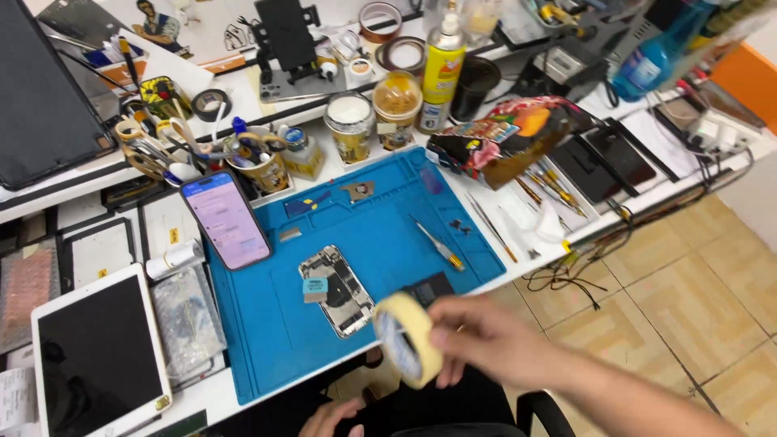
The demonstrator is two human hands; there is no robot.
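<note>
Right hand (486, 340), lower centre of frame, is closed around a roll of masking tape (407, 338), held on edge at the near rim of the blue work mat (380, 235). Opened phone chassis (336, 290) lies just up-left of the roll, long axis running upper left to lower right. Right hand is nearer. Left hand (328, 419), bottom edge, mostly cropped; cannot tell whether it is open or holds anything.

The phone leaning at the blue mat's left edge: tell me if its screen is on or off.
On. The phone shows a lit pale purple screen, unlike the tablet, whose screen is black.
</note>
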